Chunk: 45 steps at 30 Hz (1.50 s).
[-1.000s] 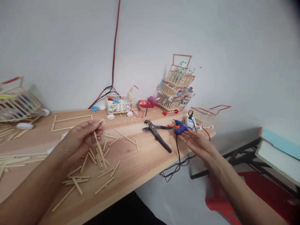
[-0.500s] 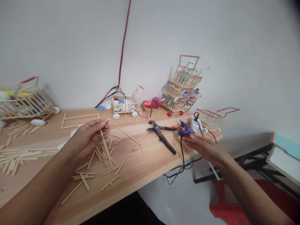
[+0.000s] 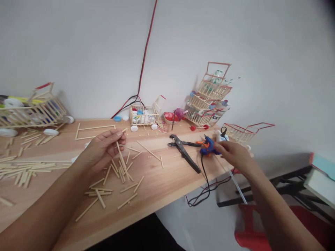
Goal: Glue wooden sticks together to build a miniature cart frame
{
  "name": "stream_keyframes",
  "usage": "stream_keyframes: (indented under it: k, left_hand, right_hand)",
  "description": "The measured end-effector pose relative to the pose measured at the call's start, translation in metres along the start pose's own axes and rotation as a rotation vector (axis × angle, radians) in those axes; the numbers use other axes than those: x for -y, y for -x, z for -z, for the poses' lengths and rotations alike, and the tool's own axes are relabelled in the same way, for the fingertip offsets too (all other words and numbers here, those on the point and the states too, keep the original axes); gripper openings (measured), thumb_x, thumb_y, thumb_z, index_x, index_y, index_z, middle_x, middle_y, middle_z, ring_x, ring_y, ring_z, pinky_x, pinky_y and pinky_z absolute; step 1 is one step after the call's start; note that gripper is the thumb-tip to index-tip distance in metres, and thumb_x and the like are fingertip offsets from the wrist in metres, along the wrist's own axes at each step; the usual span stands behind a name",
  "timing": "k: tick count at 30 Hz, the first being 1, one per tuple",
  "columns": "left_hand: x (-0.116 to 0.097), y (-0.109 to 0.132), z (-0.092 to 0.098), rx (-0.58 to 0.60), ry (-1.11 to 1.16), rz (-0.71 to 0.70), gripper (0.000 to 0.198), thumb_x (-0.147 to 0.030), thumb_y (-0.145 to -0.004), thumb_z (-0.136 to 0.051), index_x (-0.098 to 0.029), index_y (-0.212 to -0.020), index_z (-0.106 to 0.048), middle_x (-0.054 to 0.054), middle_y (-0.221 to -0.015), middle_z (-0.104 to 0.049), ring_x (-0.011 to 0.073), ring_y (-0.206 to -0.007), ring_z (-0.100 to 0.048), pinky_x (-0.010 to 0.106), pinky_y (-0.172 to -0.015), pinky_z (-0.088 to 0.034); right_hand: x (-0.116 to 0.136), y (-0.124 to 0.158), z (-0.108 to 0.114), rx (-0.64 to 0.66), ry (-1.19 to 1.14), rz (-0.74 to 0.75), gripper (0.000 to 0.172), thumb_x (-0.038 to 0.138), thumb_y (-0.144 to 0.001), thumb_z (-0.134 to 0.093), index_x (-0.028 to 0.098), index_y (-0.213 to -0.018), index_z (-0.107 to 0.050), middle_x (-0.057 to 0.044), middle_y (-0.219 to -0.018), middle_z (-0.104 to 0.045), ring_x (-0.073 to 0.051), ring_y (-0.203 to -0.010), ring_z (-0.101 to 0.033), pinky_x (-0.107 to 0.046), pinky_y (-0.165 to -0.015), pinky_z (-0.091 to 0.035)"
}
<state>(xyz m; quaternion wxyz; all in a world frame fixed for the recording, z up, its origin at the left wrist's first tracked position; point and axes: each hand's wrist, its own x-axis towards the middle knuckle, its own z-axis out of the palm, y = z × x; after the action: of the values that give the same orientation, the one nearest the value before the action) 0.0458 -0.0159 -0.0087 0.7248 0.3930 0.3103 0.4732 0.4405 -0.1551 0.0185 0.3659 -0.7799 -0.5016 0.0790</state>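
My left hand (image 3: pixel 104 148) hovers over the wooden table (image 3: pixel 162 181) and pinches a thin wooden stick (image 3: pixel 121 158) between thumb and fingers, above a scatter of several cut sticks (image 3: pixel 115 184). My right hand (image 3: pixel 232 153) reaches to the table's right edge, its fingers closing round the blue and orange glue gun (image 3: pixel 208 147), whose black cord (image 3: pixel 202 184) hangs over the edge. Black pliers (image 3: pixel 184 153) lie just left of the gun.
Small stick-built carts stand along the wall: one with bottle caps (image 3: pixel 143 115), a stacked pile (image 3: pixel 211 97), one at the right corner (image 3: pixel 240 131), one far left (image 3: pixel 31 108). A rectangular stick frame (image 3: pixel 94 130) lies flat. A red stool (image 3: pixel 261 226) stands below.
My right hand has moved from beside the glue gun onto it and curled around its handle. The left hand keeps its stick; the view has shifted, sliding the scene rightward.
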Motion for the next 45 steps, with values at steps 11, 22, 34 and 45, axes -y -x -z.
stream_keyframes:
  k: [11,22,34,45]
  left_hand:
    - [0.0,-0.005,0.006,-0.042,-0.031,-0.013,0.012,-0.016,-0.071,-0.071,-0.012,-0.082,-0.067,0.002,-0.073,-0.065,0.0073,-0.061,-0.058,0.014,-0.054,-0.05]
    - [0.002,-0.006,0.008,-0.039,-0.044,-0.009,0.014,-0.019,-0.07,-0.072,-0.013,-0.081,-0.067,0.002,-0.073,-0.063,0.0076,-0.062,-0.057,0.015,-0.055,-0.05]
    - [0.001,-0.007,0.005,-0.092,-0.07,0.02,0.008,-0.015,-0.073,-0.069,-0.014,-0.081,-0.067,0.003,-0.072,-0.062,0.0078,-0.059,-0.056,0.015,-0.052,-0.05]
    - [0.001,-0.006,0.004,-0.094,-0.067,0.023,0.007,-0.015,-0.074,-0.067,-0.014,-0.081,-0.066,0.001,-0.073,-0.062,0.0072,-0.058,-0.055,0.015,-0.052,-0.049]
  right_hand:
    - [0.141,0.001,-0.162,0.429,0.169,0.449,0.011,0.028,-0.079,-0.061,0.018,-0.079,-0.063,-0.005,-0.078,-0.067,-0.016,-0.069,-0.058,-0.025,-0.061,-0.037]
    - [0.133,-0.026,-0.185,0.605,-0.116,0.263,0.016,0.025,-0.076,-0.055,0.015,-0.063,-0.058,0.0,-0.057,-0.056,-0.011,-0.053,-0.047,-0.022,-0.051,-0.031]
    - [0.14,-0.028,-0.172,0.805,-1.085,-0.073,0.036,0.042,-0.06,-0.078,0.015,-0.071,-0.057,0.003,-0.066,-0.057,-0.004,-0.051,-0.042,-0.016,-0.042,-0.028]
    - [0.142,-0.024,-0.168,0.825,-1.249,-0.086,0.033,0.036,-0.063,-0.08,0.016,-0.078,-0.058,0.003,-0.073,-0.061,-0.006,-0.06,-0.056,-0.015,-0.05,-0.045]
